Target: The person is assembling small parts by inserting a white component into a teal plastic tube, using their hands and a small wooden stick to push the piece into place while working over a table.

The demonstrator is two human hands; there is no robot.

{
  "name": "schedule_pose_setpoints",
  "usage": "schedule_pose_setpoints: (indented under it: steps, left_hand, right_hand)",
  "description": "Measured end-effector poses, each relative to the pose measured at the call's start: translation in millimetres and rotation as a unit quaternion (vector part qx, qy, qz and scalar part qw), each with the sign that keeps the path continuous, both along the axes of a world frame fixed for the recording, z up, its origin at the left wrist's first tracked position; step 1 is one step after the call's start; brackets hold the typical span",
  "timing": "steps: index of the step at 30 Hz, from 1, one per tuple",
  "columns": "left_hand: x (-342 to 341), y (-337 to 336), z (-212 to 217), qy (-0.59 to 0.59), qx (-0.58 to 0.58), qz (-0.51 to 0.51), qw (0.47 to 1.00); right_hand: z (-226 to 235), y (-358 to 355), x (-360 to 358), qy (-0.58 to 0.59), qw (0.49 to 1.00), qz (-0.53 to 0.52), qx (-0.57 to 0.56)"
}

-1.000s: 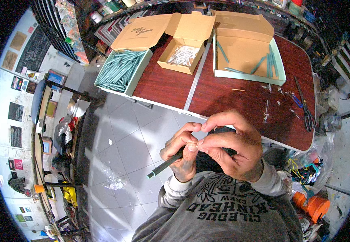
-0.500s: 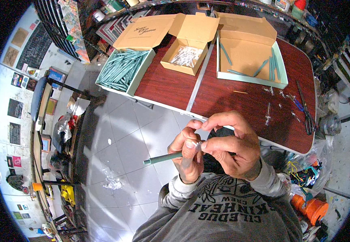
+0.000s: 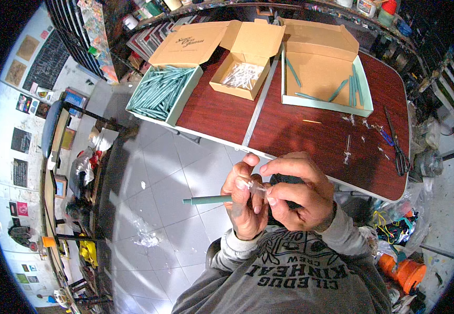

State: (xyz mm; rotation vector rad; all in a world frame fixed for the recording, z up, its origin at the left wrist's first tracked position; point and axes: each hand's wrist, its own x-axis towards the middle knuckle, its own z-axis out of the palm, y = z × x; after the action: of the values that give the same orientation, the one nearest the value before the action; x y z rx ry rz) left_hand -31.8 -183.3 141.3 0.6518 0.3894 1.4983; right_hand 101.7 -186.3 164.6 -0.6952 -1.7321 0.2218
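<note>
From my seat, I see the green tube (image 3: 208, 200) held in front of the person's body, over the tiled floor (image 3: 167, 230) and short of the table (image 3: 284, 136). The left hand (image 3: 248, 206) is curled around the tube, its index finger raised. The right hand (image 3: 305, 196) is half closed, thumb and index fingertip pinching a thin see-through piece (image 3: 258, 186) that reaches across to the left thumb. I read the tube's long axis as nearly level across my view, bare end aimed to the person's left; the other end is hidden in the grip. Beyond, three open boxes stand on the table: the left box (image 3: 186, 99) heaped with similar tubes, the middle box (image 3: 232, 92) holding white sticks (image 3: 242, 75), the right box (image 3: 318, 68) holding a few tubes. Scissors (image 3: 401, 157) lie by the right edge.
</note>
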Motion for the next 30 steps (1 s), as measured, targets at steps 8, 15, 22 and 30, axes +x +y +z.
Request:
schedule_pose_setpoints:
  steps: [8, 15, 22, 30]
  left_hand:
    - [9, -5, 11, 0.022, -0.001, 0.013, 1.0]
    - [19, -5, 17, 0.106, 0.008, 0.012, 0.994]
    - [31, -5, 19, 0.104, -0.009, -0.014, 0.994]
    - [47, -3, 28, 0.136, 0.01, 0.016, 0.991]
  right_hand:
    - [-4, -3, -2, 0.016, 0.996, -0.06, 0.059]
    - [19, -8, 10, 0.011, 0.995, -0.091, 0.033]
    - [12, -14, 29, -0.003, 0.994, -0.103, 0.04]
    - [6, -13, 31, 0.031, 0.991, -0.118, 0.052]
